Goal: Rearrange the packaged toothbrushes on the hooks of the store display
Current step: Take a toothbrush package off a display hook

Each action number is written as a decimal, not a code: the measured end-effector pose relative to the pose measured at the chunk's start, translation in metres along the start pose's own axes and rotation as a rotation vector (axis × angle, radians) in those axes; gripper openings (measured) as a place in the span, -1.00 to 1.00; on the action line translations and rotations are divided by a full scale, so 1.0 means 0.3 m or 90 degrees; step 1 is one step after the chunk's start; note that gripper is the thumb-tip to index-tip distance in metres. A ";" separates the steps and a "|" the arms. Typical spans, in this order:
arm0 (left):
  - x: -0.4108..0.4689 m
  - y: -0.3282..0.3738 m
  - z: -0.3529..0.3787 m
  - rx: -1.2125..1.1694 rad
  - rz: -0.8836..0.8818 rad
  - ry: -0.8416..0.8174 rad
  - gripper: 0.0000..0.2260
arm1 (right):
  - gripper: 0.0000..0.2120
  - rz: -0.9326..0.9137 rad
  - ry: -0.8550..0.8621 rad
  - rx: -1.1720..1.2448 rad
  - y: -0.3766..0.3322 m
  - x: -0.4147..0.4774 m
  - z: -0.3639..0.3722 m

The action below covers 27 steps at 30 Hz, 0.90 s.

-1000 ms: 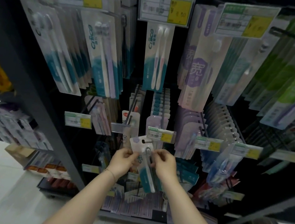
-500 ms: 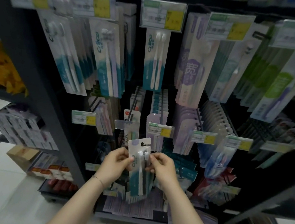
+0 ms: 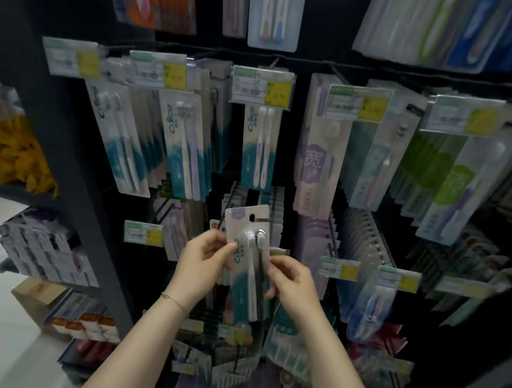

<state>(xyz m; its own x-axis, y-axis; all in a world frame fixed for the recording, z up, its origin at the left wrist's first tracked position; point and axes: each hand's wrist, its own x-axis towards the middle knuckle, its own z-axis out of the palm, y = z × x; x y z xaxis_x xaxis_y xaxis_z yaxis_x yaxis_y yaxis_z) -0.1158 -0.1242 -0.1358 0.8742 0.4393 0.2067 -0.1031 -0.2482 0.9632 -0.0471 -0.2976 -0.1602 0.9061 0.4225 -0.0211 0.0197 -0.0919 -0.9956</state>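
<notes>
Hands (image 3: 203, 268) (image 3: 290, 283) on toothbrush pack (image 3: 248, 262) — white-teal, twin-brush

Pack (image 3: 247, 267): white card, teal lower part, two brushes, one white, one dark; slot hole at top. Off hooks (image 3: 416, 109), near upright, top tilted slightly left, pinched at sides by left hand (image 3: 204, 265) and right hand (image 3: 292, 282).
Hung in dense rows: teal packs (image 3: 258, 149) centre and left, purple packs (image 3: 316, 165), green packs (image 3: 451, 192) right.
</notes>
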 end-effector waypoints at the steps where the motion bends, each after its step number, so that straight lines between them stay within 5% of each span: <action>1: 0.013 0.017 0.008 -0.002 0.009 0.004 -0.95 | -0.90 -0.003 0.003 0.003 -0.008 0.002 -0.012; 27: 0.136 0.229 0.255 -0.050 0.088 -0.079 -0.91 | -0.86 -0.169 0.179 0.074 -0.247 0.068 -0.238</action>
<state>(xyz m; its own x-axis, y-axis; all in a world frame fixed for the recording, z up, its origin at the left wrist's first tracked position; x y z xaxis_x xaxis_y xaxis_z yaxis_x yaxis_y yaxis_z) -0.0510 -0.1893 -0.0742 0.9003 0.2950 0.3199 -0.2586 -0.2286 0.9386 0.0002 -0.3466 -0.0803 0.9565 0.1532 0.2482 0.2354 0.0971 -0.9670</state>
